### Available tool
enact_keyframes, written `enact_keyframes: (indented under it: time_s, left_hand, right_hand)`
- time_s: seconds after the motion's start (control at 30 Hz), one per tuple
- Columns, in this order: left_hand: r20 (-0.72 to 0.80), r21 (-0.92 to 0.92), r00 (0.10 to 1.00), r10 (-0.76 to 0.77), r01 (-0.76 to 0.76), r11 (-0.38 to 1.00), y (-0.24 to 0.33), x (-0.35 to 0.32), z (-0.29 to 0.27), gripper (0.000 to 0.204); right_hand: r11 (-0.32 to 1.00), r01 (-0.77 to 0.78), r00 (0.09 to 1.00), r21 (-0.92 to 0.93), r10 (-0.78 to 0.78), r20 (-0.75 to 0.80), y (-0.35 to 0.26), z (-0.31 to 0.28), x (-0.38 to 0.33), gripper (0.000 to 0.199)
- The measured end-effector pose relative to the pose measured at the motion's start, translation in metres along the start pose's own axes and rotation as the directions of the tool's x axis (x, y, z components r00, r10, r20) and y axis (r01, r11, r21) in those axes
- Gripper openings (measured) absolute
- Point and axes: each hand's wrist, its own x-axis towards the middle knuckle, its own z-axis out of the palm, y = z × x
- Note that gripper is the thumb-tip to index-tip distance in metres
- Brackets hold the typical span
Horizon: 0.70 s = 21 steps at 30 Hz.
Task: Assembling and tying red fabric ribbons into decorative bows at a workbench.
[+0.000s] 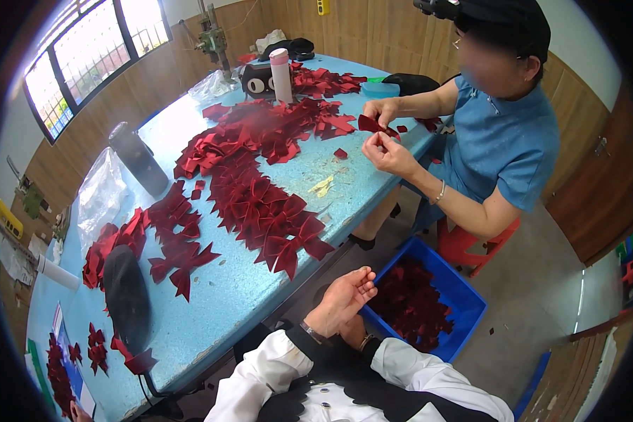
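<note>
The person's left hand (344, 295) is loosely curled, fingertips drawn together; whether they pinch anything cannot be told. Just below, the right hand (353, 329) is mostly hidden behind it, its grip unclear. At three o'clock from them, on the floor, an open rectangular blue plastic crate (464, 302) holds a heap of dark red fabric bows (408, 302). At ten to eleven o'clock, more bows spread across a worn light-blue table (225, 309). At one o'clock, a co-worker in a blue short-sleeved top (506, 148) grips a dark red fabric piece (368, 124) with both hands. Farther, at ten o'clock, stands a dark grey cylindrical bottle (139, 160); near half past eleven, a pink-and-white bottle (281, 77).
</note>
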Motion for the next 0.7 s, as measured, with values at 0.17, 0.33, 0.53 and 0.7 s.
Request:
enact_keyframes:
  time_s: [0.17, 0.33, 0.53, 0.7]
  left_hand:
    - [0.008, 0.007, 1.000, -0.016, 0.016, 1.000, -0.006, 0.003, 0.003, 0.011]
    - [0.014, 0.000, 1.000, -0.012, 0.012, 1.000, -0.003, 0.001, -0.001, 0.011]
    - [0.014, -0.006, 1.000, -0.009, 0.009, 1.000, -0.003, -0.001, 0.003, 0.010]
    - [0.004, 0.006, 1.000, -0.012, 0.012, 1.000, -0.004, -0.001, 0.006, 0.011]
  right_hand:
    - [0.981, -0.044, 0.998, 0.190, 0.049, -0.025, 0.029, 0.005, -0.006, 0.030]
    - [0.996, -0.062, 0.998, 0.057, 0.061, 0.019, 0.004, -0.001, -0.003, 0.030]
    - [0.997, -0.019, 1.000, 0.080, 0.020, -0.017, 0.015, 0.001, -0.004, 0.030]
    - [0.961, -0.095, 0.995, 0.261, 0.093, 0.019, 0.030, 0.005, -0.005, 0.030]
